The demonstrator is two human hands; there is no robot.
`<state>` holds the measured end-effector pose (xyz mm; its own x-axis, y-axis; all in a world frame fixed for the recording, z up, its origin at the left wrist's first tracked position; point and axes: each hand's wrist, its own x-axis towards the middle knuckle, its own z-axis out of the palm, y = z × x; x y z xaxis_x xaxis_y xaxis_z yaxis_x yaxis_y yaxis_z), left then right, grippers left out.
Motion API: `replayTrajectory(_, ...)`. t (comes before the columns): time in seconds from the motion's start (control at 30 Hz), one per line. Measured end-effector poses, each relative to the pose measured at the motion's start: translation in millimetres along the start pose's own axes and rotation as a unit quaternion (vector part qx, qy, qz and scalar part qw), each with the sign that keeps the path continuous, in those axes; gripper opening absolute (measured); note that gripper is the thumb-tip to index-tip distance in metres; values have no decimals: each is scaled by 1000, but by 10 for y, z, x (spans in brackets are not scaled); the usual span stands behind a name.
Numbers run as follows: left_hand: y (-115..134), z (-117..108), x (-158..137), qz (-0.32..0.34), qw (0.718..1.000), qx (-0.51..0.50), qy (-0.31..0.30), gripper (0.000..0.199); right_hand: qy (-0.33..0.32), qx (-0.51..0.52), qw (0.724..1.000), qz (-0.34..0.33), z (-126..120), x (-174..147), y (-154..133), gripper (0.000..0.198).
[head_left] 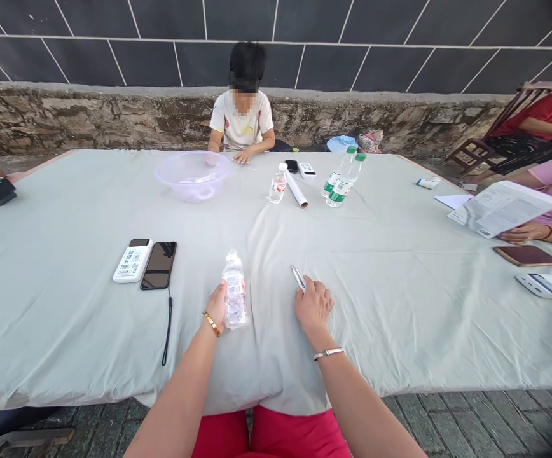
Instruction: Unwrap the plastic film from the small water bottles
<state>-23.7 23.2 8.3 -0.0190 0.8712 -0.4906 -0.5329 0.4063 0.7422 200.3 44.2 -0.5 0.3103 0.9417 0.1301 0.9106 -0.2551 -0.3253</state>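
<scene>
In the head view my left hand is closed round the side of a small clear plastic bottle with a white cap. Crinkled clear film seems to cover this bottle, and it leans slightly on the cloth. To its right my right hand rests on the table with its fingers curled. From under the thumb side sticks out a slim white and silver pen, whose tip points away from me; its rear part is hidden by the hand. Pen and bottle are apart.
A grey cloth covers the table. On the left lie a white power bank and a black phone. Farther off stand a purple basin, another small bottle, a paper roll and two green-capped bottles. People sit around.
</scene>
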Motion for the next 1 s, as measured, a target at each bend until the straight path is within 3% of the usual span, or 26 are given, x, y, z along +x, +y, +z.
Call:
replayTrajectory(0.1, -46, -1, 2, 10, 999, -18, -25, 51, 4, 121, 987, -109, -22, -140, -229, 39)
replayTrajectory(0.17, -117, 9, -1, 15, 998, -42, -42, 51, -80, 262, 947, -171, 8, -270, -459, 39)
replayTrajectory(0.3, -250, 36, -27, 31, 996, -44, -72, 48, -264, 478, 831, -108, 132, -483, -832, 61)
replayTrajectory(0.37, -234, 32, -43, 74, 996, 21, -43, 39, -278, 535, 795, -70, 188, -526, -894, 71)
replayTrajectory(0.43, -148, 18, -60, 140, 980, 143, 4, 27, -250, 576, 777, -44, 215, -533, -894, 76)
replayTrajectory(0.5, -31, 14, -89, 193, 938, 284, 49, 20, -205, 590, 781, -21, 208, -520, -879, 78)
replayTrajectory(0.6, 95, 52, -157, 200, 872, 436, 102, 21, -146, 539, 830, 3, 168, -508, -893, 80)
replayTrajectory(0.7, 106, 101, -183, 175, 844, 499, 86, 33, -116, 473, 874, -10, 142, -546, -951, 83)
replayTrajectory(0.8, 61, 72, -113, 188, 851, 485, 73, 44, -109, 448, 885, -60, 148, -620, -992, 82)
replayTrajectory(0.87, 27, 8, -38, 196, 873, 441, 63, 44, -125, 443, 884, -78, 159, -660, -992, 81)
replayTrajectory(1.0, -36, -88, 47, 198, 916, 347, 36, 45, -173, 462, 868, -54, 165, -665, -952, 80)
